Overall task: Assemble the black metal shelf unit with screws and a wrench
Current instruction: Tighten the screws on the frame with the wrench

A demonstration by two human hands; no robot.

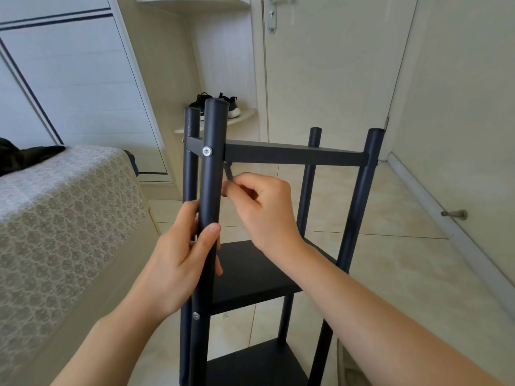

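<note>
The black metal shelf unit (295,156) stands upright on the tiled floor, with round posts and flat black shelves lower down. My left hand (178,254) grips the nearest front post (213,129), thumb across its front. A silver screw (207,151) sits in that post at the level of the top rail. My right hand (263,207) pinches a small grey wrench (229,171) just behind the post, under the top rail's left end. The wrench's tip is hidden behind the post. A second screw (196,316) shows lower on the left side.
A bed with a patterned cover (55,218) lies close on the left. A corner shelf holds black shoes (232,105) behind the unit. A white door (328,68) and wall close the right side, with a door stop (455,214) near the floor.
</note>
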